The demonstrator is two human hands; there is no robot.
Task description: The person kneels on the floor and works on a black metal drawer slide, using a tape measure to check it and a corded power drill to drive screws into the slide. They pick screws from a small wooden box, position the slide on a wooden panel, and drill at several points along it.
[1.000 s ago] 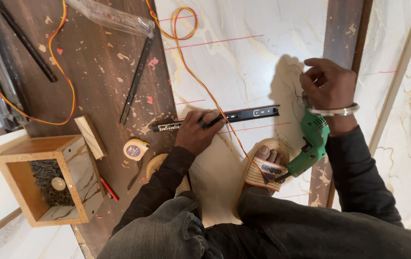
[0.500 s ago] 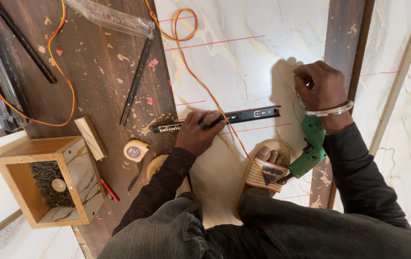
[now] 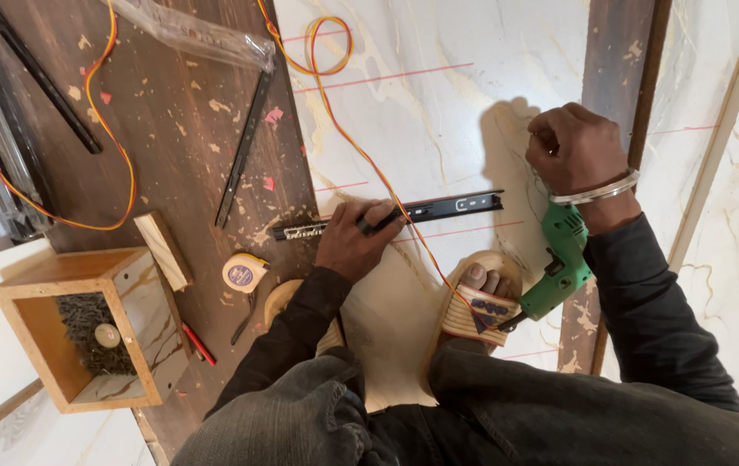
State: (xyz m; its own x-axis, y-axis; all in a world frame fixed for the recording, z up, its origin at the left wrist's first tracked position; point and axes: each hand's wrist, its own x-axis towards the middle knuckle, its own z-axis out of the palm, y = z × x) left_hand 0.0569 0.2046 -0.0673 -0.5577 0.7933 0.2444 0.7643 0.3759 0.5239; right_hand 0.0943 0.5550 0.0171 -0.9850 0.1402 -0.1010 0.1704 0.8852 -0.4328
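Note:
My left hand (image 3: 354, 243) presses down on a black metal drawer slide (image 3: 460, 205) that lies across a white marble-patterned board (image 3: 438, 95), along a red line. My right hand (image 3: 569, 145), with a metal bangle on the wrist, is curled into a fist above the slide's right end; I cannot see anything in it. A green electric drill (image 3: 563, 259) sits just below that wrist, chuck pointing down-left toward my sandalled foot (image 3: 480, 298). An orange-and-yellow cable (image 3: 343, 125) runs over the board to the drill.
On the dark wooden panel at left lie a second black slide (image 3: 244, 147), a tape measure (image 3: 244, 273), a small wood block (image 3: 162, 250), a red pencil (image 3: 198, 343) and a plastic bag (image 3: 197, 34). An open wooden box (image 3: 37, 280) holds screws. A dark wood strip (image 3: 615, 52) runs along the right.
My right hand has shifted slightly left and closed into a tighter fist. The drill moved a little beneath it. My left hand has stayed on the slide.

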